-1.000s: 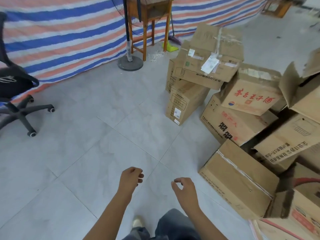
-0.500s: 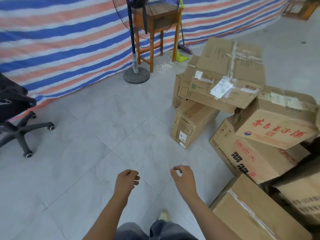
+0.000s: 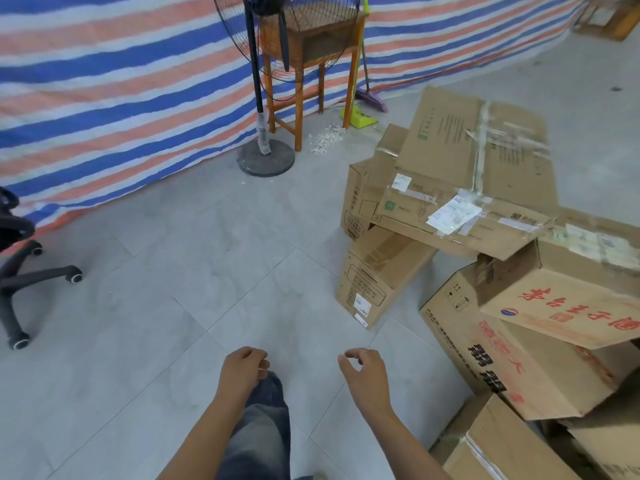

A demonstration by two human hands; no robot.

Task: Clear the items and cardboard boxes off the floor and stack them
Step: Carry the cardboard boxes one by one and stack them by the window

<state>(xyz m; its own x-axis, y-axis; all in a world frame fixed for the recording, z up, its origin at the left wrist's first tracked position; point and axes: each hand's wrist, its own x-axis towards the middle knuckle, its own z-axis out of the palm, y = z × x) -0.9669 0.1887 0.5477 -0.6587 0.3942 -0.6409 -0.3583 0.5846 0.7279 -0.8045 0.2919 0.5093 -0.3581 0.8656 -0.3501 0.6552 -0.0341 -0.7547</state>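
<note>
The person is holding both hands out low at six o'clock. The left hand (image 3: 244, 370) and the right hand (image 3: 365, 375) are loosely curled and gripping nothing. The cardboard boxes (image 3: 502, 368) are lying heaped on the tiled floor (image 3: 173, 271) from one to five o'clock. The small box (image 3: 377, 275) is sitting nearest, at one o'clock, wedged under a wide taped box (image 3: 467, 188). The cardboard is looking stiff but dented, and its weight cannot be told. Pressing palms low on opposite side walls is probably safer than pulling at flaps or tape.

Cardboard boxes (image 3: 485, 237) right of fan (image 3: 265, 98), chair (image 3: 17, 265) far left
</note>
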